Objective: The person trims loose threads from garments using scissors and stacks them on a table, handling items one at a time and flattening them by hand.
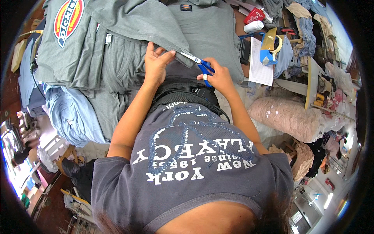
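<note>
A grey T-shirt lies over a stack of folded grey garments on the table in front of me. My left hand holds its near edge, with thumb and fingers closed on the cloth. In my right hand is a pair of scissors with blue handles. Their silver blades point left and lie along the cloth edge, close to my left thumb. Whether the blades are parted is hard to make out. To the left, another grey shirt carries a large red and yellow printed badge.
Right of the garments lie a lined paper pad, a blue tape dispenser, a white cylinder and a red box. Light blue cloth hangs at the left. A large pinkish wrapped bundle is at the right.
</note>
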